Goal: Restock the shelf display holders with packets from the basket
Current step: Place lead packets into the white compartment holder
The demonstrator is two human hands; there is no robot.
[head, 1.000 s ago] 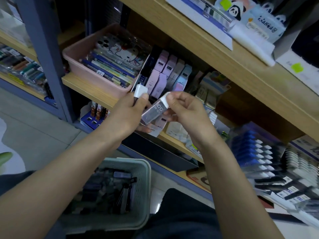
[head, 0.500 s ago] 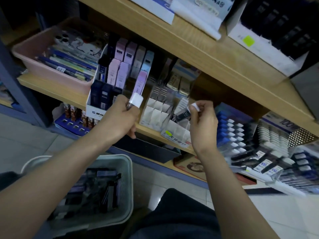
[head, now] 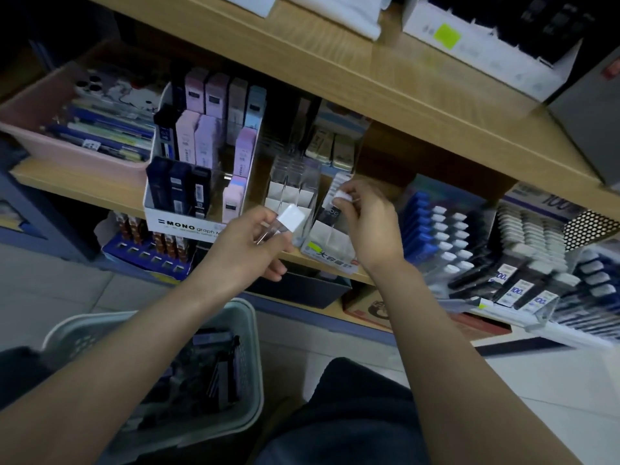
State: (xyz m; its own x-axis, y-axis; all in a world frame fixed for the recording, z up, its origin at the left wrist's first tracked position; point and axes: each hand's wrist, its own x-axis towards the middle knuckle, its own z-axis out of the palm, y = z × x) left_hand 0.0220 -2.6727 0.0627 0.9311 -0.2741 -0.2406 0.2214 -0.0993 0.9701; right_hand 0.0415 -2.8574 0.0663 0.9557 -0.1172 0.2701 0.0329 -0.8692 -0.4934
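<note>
Our left hand (head: 246, 251) gripping a white-capped clear packet (head: 287, 223) near the shelf (head: 77, 184) edge, our right hand (head: 369, 229) pinching the white cap of a dark packet (head: 332, 212) upright at a clear display holder (head: 327, 236), pale basket (head: 256, 364) of dark packets below our left forearm.

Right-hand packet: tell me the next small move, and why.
Probably lower it straight down into the slot beneath it. The right hand pinches the dark packet by its white cap, with its lower end at the white dividers of the clear display holder, and that slot looks empty. The left hand holds a second packet.
</note>
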